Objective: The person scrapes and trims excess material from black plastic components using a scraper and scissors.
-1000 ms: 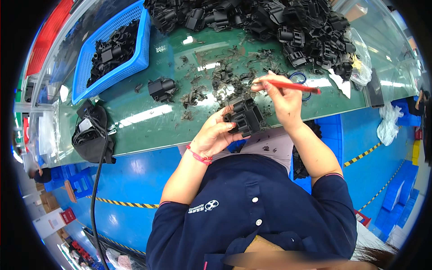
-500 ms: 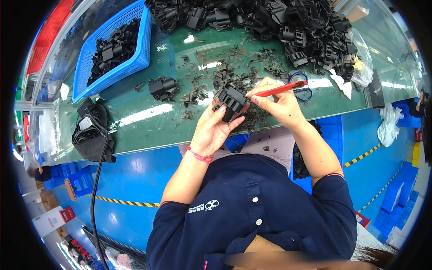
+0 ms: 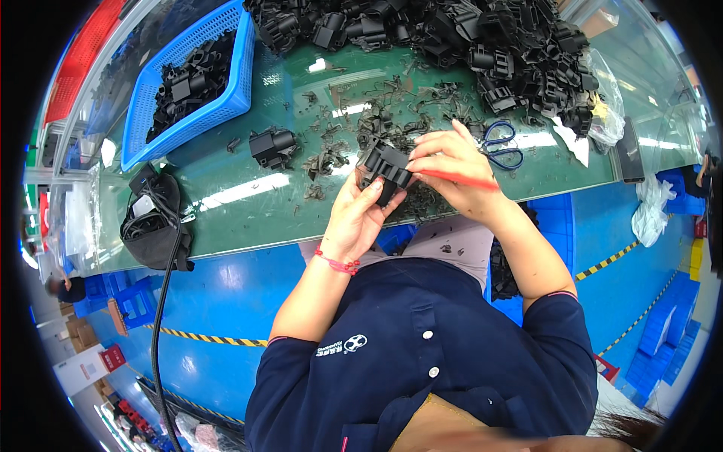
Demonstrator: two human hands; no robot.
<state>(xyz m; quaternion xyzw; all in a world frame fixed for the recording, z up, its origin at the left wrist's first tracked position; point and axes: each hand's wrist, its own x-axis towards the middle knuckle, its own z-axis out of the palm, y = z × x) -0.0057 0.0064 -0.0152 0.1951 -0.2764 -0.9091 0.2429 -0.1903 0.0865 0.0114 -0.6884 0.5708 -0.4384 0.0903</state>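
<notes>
Here, the scene taken line by line, with the green tabletop (image 3: pixel 248 203) as the landmark.

Part in hand: a black moulded plastic part (image 3: pixel 385 167) sits just above the near edge of the tabletop, over the litter of trimmings.

My left hand (image 3: pixel 354 218): curled under the part from below, fingers and thumb pinching its lower end so it stays tilted toward me.

My right hand (image 3: pixel 452 169): fingers pressed together on a slim red-handled trimming tool (image 3: pixel 459 179), its tip touching the right side of the part.

Doing it well: I judge it best to keep the left grip firm and low, let the tool run along the edge in short strokes away from my left fingertips, and turn the part rather than my wrist.

Scraps: black plastic trimmings (image 3: pixel 376 124) lie scattered on the tabletop right behind the part.

Untrimmed stock: a big heap of black parts (image 3: pixel 497 53) fills the far side of the tabletop.

Basket: a blue basket (image 3: pixel 235 90) with more black parts stands at the far left.

Loose piece: one black part (image 3: pixel 271 145) lies left of my hands.

Scissors: blue-handled scissors (image 3: pixel 501 145) rest just right of my right hand.

In the way: the scrap pile crowds the work spot; the scissors lie near my right wrist; a black pouch with a cable (image 3: pixel 154 226) hangs at the near left edge, well apart.
</notes>
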